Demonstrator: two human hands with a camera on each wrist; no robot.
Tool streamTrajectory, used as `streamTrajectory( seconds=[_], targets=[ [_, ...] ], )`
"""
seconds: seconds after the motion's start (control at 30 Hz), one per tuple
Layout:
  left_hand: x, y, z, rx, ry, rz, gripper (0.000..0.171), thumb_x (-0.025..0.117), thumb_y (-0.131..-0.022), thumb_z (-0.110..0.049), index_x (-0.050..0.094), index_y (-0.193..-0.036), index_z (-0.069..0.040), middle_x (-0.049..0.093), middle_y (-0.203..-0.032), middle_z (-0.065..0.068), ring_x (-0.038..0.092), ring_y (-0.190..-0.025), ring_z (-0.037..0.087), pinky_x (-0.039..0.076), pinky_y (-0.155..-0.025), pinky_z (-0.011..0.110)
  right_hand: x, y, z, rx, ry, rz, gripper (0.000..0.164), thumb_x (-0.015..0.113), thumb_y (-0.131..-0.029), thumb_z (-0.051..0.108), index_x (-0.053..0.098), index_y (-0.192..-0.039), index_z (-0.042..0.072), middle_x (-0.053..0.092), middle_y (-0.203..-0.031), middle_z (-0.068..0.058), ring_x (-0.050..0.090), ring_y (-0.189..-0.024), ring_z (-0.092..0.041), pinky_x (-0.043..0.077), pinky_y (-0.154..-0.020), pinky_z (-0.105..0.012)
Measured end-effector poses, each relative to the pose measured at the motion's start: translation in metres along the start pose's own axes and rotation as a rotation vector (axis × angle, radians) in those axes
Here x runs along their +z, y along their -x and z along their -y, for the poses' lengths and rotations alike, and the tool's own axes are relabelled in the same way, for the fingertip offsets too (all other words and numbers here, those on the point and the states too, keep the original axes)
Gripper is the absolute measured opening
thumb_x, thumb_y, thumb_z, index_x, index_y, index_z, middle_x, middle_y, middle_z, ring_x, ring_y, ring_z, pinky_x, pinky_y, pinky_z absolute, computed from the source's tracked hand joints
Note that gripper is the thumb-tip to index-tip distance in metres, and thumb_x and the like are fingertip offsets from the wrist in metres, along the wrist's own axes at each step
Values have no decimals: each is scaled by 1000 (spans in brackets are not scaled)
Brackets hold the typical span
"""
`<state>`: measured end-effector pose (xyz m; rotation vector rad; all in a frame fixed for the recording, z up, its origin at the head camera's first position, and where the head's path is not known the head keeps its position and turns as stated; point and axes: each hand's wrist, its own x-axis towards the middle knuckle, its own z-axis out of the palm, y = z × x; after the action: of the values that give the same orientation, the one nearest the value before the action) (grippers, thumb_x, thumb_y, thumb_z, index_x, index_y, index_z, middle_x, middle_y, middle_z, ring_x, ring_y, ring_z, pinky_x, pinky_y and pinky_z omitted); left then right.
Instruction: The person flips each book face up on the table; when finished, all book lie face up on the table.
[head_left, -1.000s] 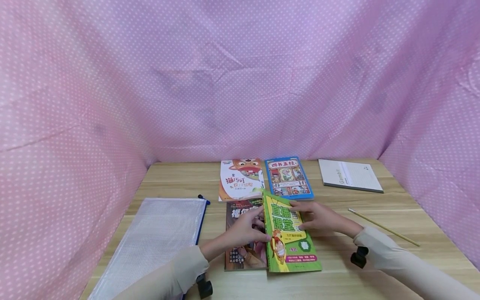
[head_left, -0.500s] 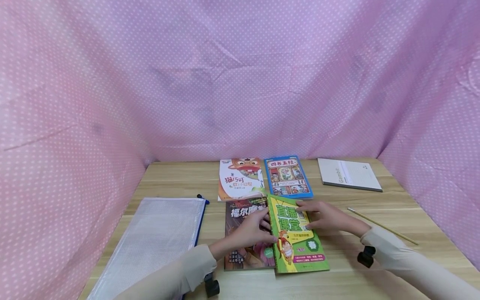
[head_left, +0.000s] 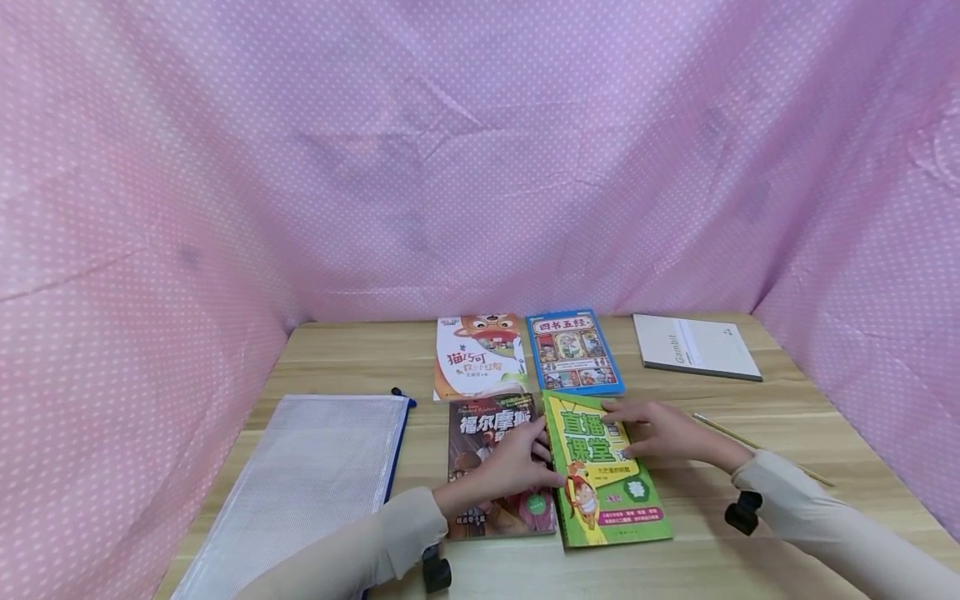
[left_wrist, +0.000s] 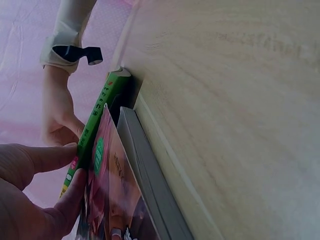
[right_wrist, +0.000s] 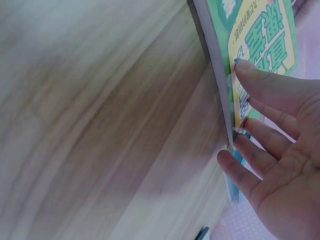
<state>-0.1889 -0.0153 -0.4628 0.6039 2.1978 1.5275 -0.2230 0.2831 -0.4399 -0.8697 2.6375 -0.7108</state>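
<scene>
A green and yellow paperback book (head_left: 611, 483) lies at the table's middle front, right of a dark-covered book (head_left: 495, 429). My left hand (head_left: 513, 462) reaches across the dark book and pinches the green book's spine edge between thumb and fingers. In the left wrist view the thumb (left_wrist: 60, 156) sits at that green spine (left_wrist: 97, 112), with a finger just below. My right hand (head_left: 663, 429) touches the green book's upper right side. In the right wrist view its thumb (right_wrist: 255, 75) rests on the cover, and its fingers extend near the edge.
Behind are a white picture book (head_left: 480, 354) and a blue-bordered book (head_left: 573, 354). A pale notebook (head_left: 697, 346) lies at the back right, with a pencil (head_left: 735, 433) nearer the right arm. On the left lies a white mesh zip pouch (head_left: 300, 475). Pink dotted cloth (head_left: 480, 167) surrounds the table.
Both hands have moved the green book right and lowered it beside the dark book. More of the dark cover now shows; the other books and the pouch stay put.
</scene>
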Motion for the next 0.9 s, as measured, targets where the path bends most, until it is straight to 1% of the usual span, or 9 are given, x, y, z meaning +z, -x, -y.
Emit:
streamTrajectory(
  seconds=[0.13, 0.27, 0.33, 0.4, 0.53, 0.63, 0.7, 0.77, 0.9],
  targets=[
    [2, -2, 0, -3, -42, -12, 78, 88, -78, -10, 51, -147, -5, 65, -108, 2, 67, -92, 10, 56, -77, 19, -2, 1, -2, 6, -7, 1, 51, 81, -86, 16, 67, -134, 6, 51, -151, -23, 48, -137, -48, 42, -108, -64],
    [3, -4, 1, -7, -100, -20, 85, 89, -77, -13, 46, -149, 3, 64, -108, 4, 67, -90, 10, 56, -77, 20, -3, 2, -4, 17, -14, 11, 50, 80, -86, 16, 67, -134, 7, 50, -151, -24, 48, -137, -49, 43, -108, -64],
    [4, -5, 1, -22, -121, -25, 88, 90, -76, -14, 45, -149, 5, 63, -108, 4, 67, -90, 9, 56, -77, 20, -3, 2, -5, 22, -13, 14, 50, 80, -87, 17, 67, -134, 7, 50, -151, -24, 49, -137, -49, 43, -107, -64],
    [5, -6, 1, -35, -122, -29, 83, 91, -75, -13, 49, -144, 6, 62, -107, 4, 68, -89, 10, 57, -76, 20, -4, 3, -5, 27, -16, 17, 50, 80, -87, 17, 67, -134, 6, 50, -151, -24, 49, -137, -49, 44, -107, -63],
    [7, -7, 2, -52, -124, -29, 63, 91, -74, -13, 60, -127, 2, 61, -105, 4, 68, -88, 11, 57, -75, 20, -4, 4, -4, 32, -19, 20, 50, 80, -87, 17, 67, -134, 6, 50, -152, -24, 49, -137, -49, 44, -107, -63],
    [7, -8, 1, -62, -141, -25, 56, 91, -74, -13, 62, -120, -1, 62, -102, 4, 68, -86, 11, 56, -73, 19, -4, 4, -5, 33, -26, 20, 50, 80, -87, 16, 67, -134, 6, 50, -152, -24, 49, -136, -48, 45, -107, -63],
    [7, -8, -1, -70, -161, -23, 59, 91, -74, -13, 61, -122, 0, 62, -100, 3, 68, -85, 11, 55, -72, 19, -4, 4, -6, 34, -31, 20, 50, 80, -87, 16, 67, -134, 6, 49, -152, -24, 50, -135, -48, 46, -106, -62],
    [7, -9, -2, -82, -180, -21, 68, 91, -74, -13, 58, -131, 3, 62, -100, 4, 68, -83, 12, 55, -71, 19, -4, 4, -8, 37, -35, 19, 50, 80, -87, 17, 67, -134, 6, 49, -152, -24, 50, -135, -48, 46, -106, -62],
    [7, -10, -6, -103, -196, -17, 75, 91, -74, -13, 54, -137, 4, 61, -100, 5, 67, -82, 12, 55, -70, 20, -3, 4, -12, 39, -41, 17, 49, 80, -87, 19, 67, -134, 7, 50, -152, -23, 51, -135, -48, 47, -106, -61]
  ],
)
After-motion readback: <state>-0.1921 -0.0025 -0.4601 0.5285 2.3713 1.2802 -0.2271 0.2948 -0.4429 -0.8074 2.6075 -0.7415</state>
